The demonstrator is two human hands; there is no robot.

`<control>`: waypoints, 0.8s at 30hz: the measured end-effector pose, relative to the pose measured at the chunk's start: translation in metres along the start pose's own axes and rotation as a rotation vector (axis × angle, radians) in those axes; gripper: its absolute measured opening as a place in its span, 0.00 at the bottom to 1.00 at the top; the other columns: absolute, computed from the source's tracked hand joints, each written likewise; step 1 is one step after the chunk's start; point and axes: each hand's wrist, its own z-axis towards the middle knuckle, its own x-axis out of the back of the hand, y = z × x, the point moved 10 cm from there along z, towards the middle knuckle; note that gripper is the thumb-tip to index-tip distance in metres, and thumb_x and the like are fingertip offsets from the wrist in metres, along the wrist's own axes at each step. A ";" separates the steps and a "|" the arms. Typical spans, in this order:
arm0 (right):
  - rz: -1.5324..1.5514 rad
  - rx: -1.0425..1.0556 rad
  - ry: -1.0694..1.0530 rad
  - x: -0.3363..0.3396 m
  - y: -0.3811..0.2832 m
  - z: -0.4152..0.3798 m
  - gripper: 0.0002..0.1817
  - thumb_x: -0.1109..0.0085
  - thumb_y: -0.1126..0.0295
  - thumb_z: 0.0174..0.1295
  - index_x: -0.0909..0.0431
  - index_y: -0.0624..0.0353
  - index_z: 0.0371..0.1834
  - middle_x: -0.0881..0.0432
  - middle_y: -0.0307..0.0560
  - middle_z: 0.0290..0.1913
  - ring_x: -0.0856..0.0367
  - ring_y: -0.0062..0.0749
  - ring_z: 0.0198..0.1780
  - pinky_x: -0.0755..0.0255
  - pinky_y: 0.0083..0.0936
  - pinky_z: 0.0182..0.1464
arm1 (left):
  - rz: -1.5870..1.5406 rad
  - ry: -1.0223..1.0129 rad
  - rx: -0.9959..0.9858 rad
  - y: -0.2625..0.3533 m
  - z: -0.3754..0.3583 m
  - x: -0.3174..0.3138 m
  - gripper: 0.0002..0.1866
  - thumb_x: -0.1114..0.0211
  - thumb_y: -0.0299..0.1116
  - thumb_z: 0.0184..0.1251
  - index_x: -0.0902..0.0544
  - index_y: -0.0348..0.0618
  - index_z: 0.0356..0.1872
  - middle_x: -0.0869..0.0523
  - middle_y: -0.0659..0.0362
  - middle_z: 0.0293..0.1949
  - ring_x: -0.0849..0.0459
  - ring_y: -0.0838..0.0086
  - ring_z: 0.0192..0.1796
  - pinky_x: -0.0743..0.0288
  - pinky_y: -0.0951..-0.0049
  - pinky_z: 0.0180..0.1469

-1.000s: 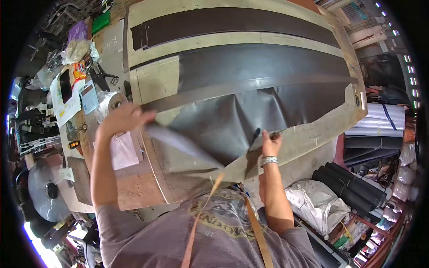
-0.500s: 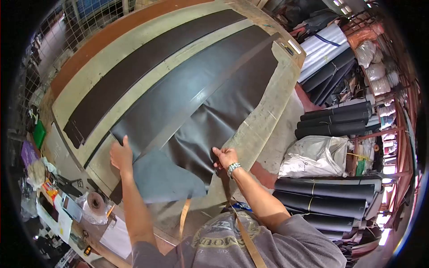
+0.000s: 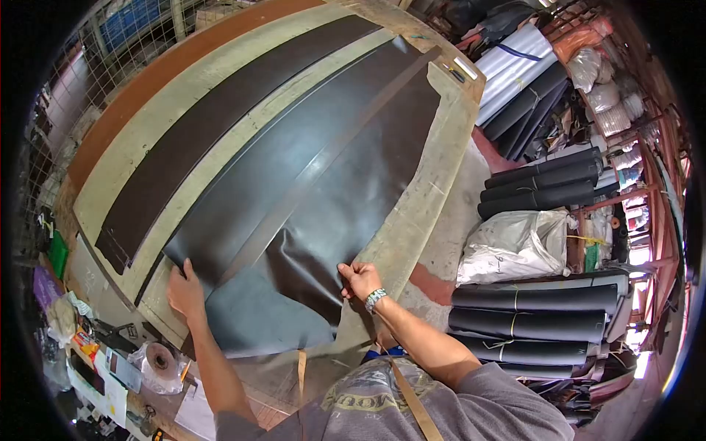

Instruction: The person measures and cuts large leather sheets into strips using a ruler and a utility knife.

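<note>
A large dark brown sheet (image 3: 353,176) lies over the table, with a long straight strip (image 3: 316,165) running along its length. Its near end is folded over, showing a grey-blue underside (image 3: 268,316). My left hand (image 3: 185,290) is at the sheet's near left corner, its fingers closed on the edge. On the right, my right hand (image 3: 359,281) pinches the sheet's near right edge, beside a wrinkled part. A narrower dark brown strip (image 3: 198,136) lies farther left on the table.
The table (image 3: 434,184) has small tools (image 3: 454,72) at its far right corner. Dark rolls (image 3: 533,309), a white sack (image 3: 515,246) and silvery rolls (image 3: 518,70) stand to the right. A roll of film (image 3: 160,358) sits at the lower left, near a wire mesh fence (image 3: 95,51).
Both hands have moved a little toward my body with the sheet's near end. The wrinkles along the right side have smoothed out, leaving folds near my right hand. The view has shifted slightly.
</note>
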 end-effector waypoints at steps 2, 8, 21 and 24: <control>-0.014 -0.006 0.013 0.000 -0.001 -0.002 0.21 0.34 0.62 0.72 0.24 0.62 0.22 0.21 0.42 0.19 0.18 0.28 0.16 0.25 0.25 0.17 | 0.017 0.006 0.016 -0.014 0.002 -0.003 0.27 0.41 0.56 0.76 0.16 0.37 0.36 0.13 0.41 0.32 0.15 0.40 0.39 0.26 0.42 0.41; -0.012 -0.004 -0.026 0.000 -0.001 0.001 0.21 0.34 0.61 0.72 0.25 0.60 0.22 0.21 0.41 0.19 0.17 0.28 0.17 0.24 0.24 0.18 | 0.017 -0.029 0.048 -0.019 0.002 0.006 0.27 0.39 0.56 0.74 0.17 0.37 0.37 0.14 0.41 0.32 0.15 0.40 0.39 0.25 0.43 0.42; 0.177 -0.082 -0.264 -0.003 0.012 0.011 0.19 0.32 0.59 0.70 0.25 0.58 0.25 0.17 0.45 0.24 0.15 0.31 0.20 0.22 0.24 0.20 | 0.042 -0.520 -0.443 0.149 -0.225 0.085 0.57 0.22 0.66 0.46 0.31 0.42 0.76 0.39 0.38 0.79 0.49 0.43 0.83 0.56 0.38 0.81; 0.187 -0.112 -0.342 -0.008 0.013 0.013 0.18 0.31 0.60 0.69 0.24 0.57 0.26 0.16 0.46 0.26 0.13 0.33 0.21 0.20 0.25 0.21 | 0.135 -0.613 -0.347 0.150 -0.280 0.034 0.63 0.22 0.69 0.41 0.35 0.47 0.79 0.45 0.41 0.82 0.55 0.44 0.84 0.60 0.37 0.81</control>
